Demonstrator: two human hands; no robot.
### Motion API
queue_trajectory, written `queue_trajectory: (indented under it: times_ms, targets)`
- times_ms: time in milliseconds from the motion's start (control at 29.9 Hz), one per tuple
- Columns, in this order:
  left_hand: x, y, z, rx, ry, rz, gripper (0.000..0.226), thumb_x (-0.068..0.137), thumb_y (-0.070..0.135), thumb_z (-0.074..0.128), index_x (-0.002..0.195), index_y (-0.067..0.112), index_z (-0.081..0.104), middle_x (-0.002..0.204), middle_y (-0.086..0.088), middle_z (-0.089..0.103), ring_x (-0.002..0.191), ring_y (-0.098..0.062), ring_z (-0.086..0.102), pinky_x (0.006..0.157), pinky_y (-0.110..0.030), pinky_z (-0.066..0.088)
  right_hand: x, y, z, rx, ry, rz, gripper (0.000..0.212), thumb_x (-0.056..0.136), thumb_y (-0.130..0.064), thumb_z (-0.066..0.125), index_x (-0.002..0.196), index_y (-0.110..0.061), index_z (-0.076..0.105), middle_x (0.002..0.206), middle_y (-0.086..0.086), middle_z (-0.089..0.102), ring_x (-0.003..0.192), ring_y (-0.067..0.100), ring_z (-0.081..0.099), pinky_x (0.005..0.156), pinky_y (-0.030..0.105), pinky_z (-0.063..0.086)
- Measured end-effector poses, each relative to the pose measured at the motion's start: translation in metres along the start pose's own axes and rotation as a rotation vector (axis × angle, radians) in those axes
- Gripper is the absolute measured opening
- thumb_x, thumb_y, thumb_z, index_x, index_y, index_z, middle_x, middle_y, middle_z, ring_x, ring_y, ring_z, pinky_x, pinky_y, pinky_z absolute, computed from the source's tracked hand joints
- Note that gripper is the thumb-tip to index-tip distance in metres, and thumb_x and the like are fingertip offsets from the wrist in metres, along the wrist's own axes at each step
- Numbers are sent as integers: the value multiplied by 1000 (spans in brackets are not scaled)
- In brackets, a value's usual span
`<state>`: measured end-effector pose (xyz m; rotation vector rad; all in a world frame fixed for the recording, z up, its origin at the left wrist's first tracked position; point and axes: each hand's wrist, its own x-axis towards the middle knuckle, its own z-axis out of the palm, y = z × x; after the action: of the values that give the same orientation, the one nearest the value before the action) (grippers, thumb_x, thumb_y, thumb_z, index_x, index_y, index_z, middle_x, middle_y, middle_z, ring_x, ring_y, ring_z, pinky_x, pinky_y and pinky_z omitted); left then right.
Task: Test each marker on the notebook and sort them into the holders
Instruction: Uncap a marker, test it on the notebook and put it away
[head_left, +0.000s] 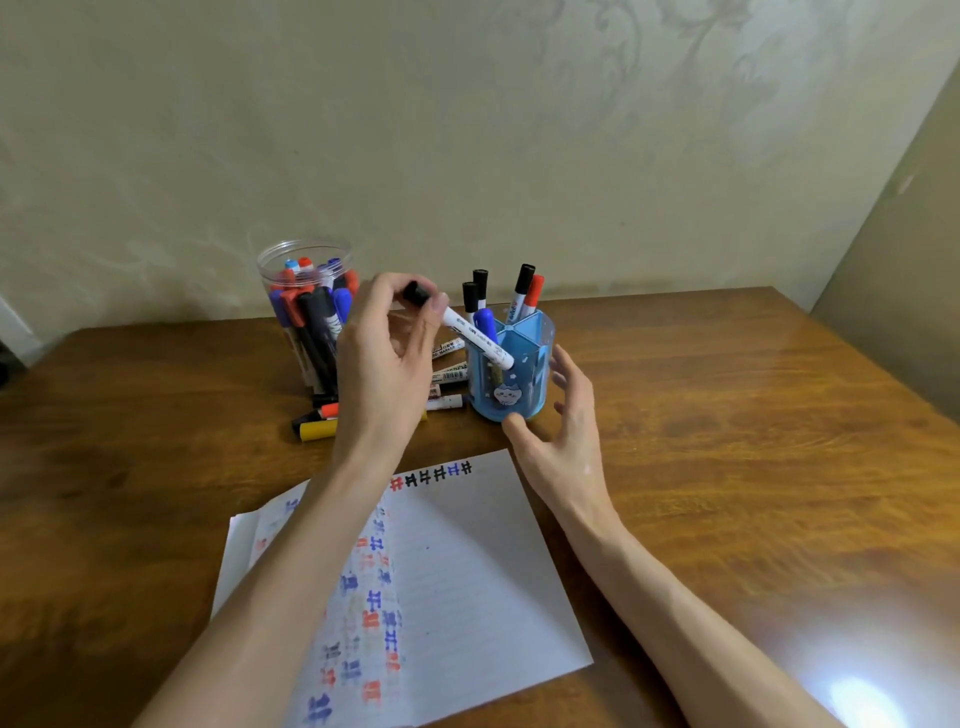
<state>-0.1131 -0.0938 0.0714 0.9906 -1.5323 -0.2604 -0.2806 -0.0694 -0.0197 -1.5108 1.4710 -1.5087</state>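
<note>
White-barrelled marker with a black cap (477, 336) slants over the desk (727, 415). Its bare end is at the rim of the blue plastic sectioned holder (524, 397), and its capped end is pinched in the fingers (387, 288) of the left hand (387, 364). It looks light, stiff and smooth, so a pinch near the cap should serve, though the slick barrel could swivel. The right hand (566, 436), fingers spread and holding nothing, sits just beside the holder at its 4 o'clock. A clear round plastic jar of markers (306, 270) stands at the holder's 9 o'clock, with loose markers (447, 371) lying between them. One reads "MARKER"; the other print is too small to read. The lined white notebook (467, 571) at 6 o'clock bears red, black and blue hash marks
</note>
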Motion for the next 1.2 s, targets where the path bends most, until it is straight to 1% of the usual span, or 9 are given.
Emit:
queue_trajectory:
  times_ms: [134,268,334,468,602,736,836,1003,1204]
  targets:
    - [6,3,11,-73,73,-32,20,106,21,57,118,5,62,97,-4,68,72,-11,70,67,-15,51,-3,-1,1,4,-18,-6,86,82,-35,68,159,-35,29,148,-26,34,137,-14,35,98,-6,28]
    - [10,6,22,-117,111,-22,30,102,17,63,129,6,56,110,4,68,75,-15,72,71,-18,55,-4,-2,1,4,-11,-18,86,83,-35,67,159,-34,29,148,-26,33,140,-12,34,105,6,31]
    - [9,7,28,-115,109,-7,34,99,16,69,127,5,53,108,4,71,76,-15,73,73,-22,58,-6,-2,1,0,-11,-27,84,84,-33,66,159,-35,28,145,-28,33,139,-14,33,107,12,33]
    - [8,-1,40,-11,73,-6,29,91,21,78,111,11,59,101,7,73,82,-5,73,74,-31,61,-7,-1,5,-24,18,-42,79,84,-30,64,156,-33,33,144,-24,36,140,-7,35,108,12,32]
    - [4,-15,45,206,19,47,28,83,26,85,105,19,69,104,8,60,81,-4,61,70,-14,47,-7,0,5,-31,33,-59,78,85,-26,66,156,-30,34,144,-21,38,141,0,38,114,26,38]
    - [-8,-25,44,248,-35,38,37,83,25,85,117,21,70,112,6,50,83,-5,53,75,-6,41,-8,-2,4,-31,36,-71,76,85,-26,66,155,-30,35,143,-20,39,139,-1,39,114,28,41]
    - [-23,-36,35,219,-2,27,37,90,17,78,125,17,65,118,1,52,88,-8,56,73,-10,45,-8,-2,4,-22,56,-63,70,89,-24,70,150,-33,38,140,-20,41,136,1,44,109,30,47]
    - [-46,-70,3,273,28,-111,36,93,10,73,126,16,62,120,1,55,93,-5,58,80,-16,51,-8,-4,2,-24,82,-40,49,92,-15,72,135,-24,50,128,-6,50,111,-3,53,79,9,49]
    - [-63,-98,-41,504,-25,-241,39,93,14,73,129,17,61,120,-2,59,94,-10,57,70,-12,39,-11,-1,11,2,6,-20,34,90,-6,69,114,-28,57,115,-7,57,87,11,62,72,20,54]
